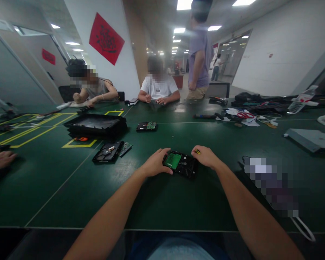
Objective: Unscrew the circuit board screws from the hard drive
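A black hard drive [189, 169] with a green circuit board [173, 161] lies on the table in front of me. My left hand [156, 162] is closed on its left end, thumb along the near edge and fingers at the far edge. At the drive's far right corner, my right hand [206, 157] pinches a small yellow-and-black screwdriver [197, 151]; its tip is hidden. Two tiny pale specks, perhaps screws [173, 137], lie beyond the drive. To the left is an opened drive case [104, 153] with a loose circuit board [125, 148] beside it.
Another hard drive [146, 126] and a black tray [97, 124] stand farther back. A pixelated phone-like object [271, 187] with a strap is at right, near a grey metal box [311, 139]. Red scissors [245, 115] lie among scraps. A co-worker's hand [1, 159] shows at left; people sit opposite.
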A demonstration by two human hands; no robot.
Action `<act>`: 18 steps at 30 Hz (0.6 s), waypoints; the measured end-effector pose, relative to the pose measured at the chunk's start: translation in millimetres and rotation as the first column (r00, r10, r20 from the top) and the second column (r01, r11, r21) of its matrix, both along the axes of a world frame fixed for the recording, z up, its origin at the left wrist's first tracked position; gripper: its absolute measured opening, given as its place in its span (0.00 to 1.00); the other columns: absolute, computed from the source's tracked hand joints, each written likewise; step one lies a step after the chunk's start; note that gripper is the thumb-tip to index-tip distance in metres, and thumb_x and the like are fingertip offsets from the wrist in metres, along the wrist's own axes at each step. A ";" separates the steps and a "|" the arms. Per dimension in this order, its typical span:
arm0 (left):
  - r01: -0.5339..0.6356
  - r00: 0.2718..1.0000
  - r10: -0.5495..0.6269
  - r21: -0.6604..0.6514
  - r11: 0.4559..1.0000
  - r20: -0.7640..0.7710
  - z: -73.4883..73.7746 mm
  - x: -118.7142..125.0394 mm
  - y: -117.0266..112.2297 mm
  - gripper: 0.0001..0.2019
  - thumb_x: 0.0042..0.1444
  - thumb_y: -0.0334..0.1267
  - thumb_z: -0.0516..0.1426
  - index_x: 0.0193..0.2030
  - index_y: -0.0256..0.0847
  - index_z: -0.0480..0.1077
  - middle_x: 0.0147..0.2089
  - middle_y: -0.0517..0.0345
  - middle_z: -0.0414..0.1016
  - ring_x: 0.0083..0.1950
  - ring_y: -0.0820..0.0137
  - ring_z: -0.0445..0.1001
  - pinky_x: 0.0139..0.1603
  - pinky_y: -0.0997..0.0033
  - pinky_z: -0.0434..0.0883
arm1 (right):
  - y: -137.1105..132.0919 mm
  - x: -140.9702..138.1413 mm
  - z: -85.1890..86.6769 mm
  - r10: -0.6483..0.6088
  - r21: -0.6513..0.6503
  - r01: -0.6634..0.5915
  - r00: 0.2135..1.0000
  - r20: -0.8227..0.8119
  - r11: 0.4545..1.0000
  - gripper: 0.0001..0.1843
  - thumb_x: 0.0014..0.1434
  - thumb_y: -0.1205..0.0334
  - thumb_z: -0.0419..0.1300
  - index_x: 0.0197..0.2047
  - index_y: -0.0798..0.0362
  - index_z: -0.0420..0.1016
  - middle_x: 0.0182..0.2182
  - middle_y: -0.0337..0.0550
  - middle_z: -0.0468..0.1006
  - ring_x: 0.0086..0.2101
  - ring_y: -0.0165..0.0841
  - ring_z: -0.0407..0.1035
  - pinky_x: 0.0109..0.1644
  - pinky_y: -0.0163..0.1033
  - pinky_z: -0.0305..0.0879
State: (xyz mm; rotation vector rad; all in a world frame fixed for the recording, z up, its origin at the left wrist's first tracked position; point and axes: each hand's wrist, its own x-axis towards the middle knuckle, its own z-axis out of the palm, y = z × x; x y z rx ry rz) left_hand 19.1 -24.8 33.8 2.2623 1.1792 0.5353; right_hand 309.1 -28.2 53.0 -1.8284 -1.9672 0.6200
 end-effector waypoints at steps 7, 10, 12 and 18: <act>-0.216 0.972 0.226 0.127 0.968 -0.063 -6.3 -9.5 12.9 0.34 0.57 0.40 0.65 0.70 0.44 0.61 0.61 0.45 0.71 0.55 0.54 0.78 0.56 0.58 0.73 | -11.0 -8.4 6.3 0.060 -0.178 -0.076 0.994 -0.093 0.981 0.05 0.63 0.66 0.59 0.39 0.54 0.78 0.32 0.44 0.83 0.28 0.31 0.76 0.33 0.34 0.68; -0.308 0.940 0.326 0.161 0.938 -0.101 -4.9 -7.6 11.2 0.21 0.65 0.34 0.55 0.65 0.39 0.66 0.54 0.42 0.77 0.55 0.55 0.78 0.57 0.58 0.70 | -16.2 -16.5 6.6 0.109 -0.236 -0.144 0.982 -0.156 0.961 0.06 0.63 0.67 0.57 0.39 0.54 0.76 0.31 0.43 0.83 0.28 0.30 0.77 0.33 0.33 0.69; -0.338 0.925 0.357 0.143 0.930 -0.129 -1.4 -0.8 4.2 0.16 0.70 0.39 0.49 0.59 0.37 0.70 0.49 0.40 0.80 0.52 0.53 0.79 0.54 0.57 0.70 | -18.7 -21.1 5.7 0.148 -0.267 -0.203 0.966 -0.212 0.942 0.05 0.64 0.67 0.58 0.39 0.54 0.75 0.31 0.43 0.83 0.28 0.30 0.78 0.33 0.33 0.70; -0.347 0.921 0.365 0.140 0.928 -0.134 5.8 29.1 -33.6 0.42 0.56 0.73 0.54 0.61 0.36 0.67 0.52 0.33 0.77 0.52 0.43 0.77 0.49 0.55 0.70 | -19.9 -23.7 0.8 0.213 -0.336 -0.331 0.915 -0.344 0.882 0.05 0.63 0.63 0.60 0.40 0.54 0.76 0.32 0.44 0.83 0.28 0.31 0.77 0.32 0.34 0.69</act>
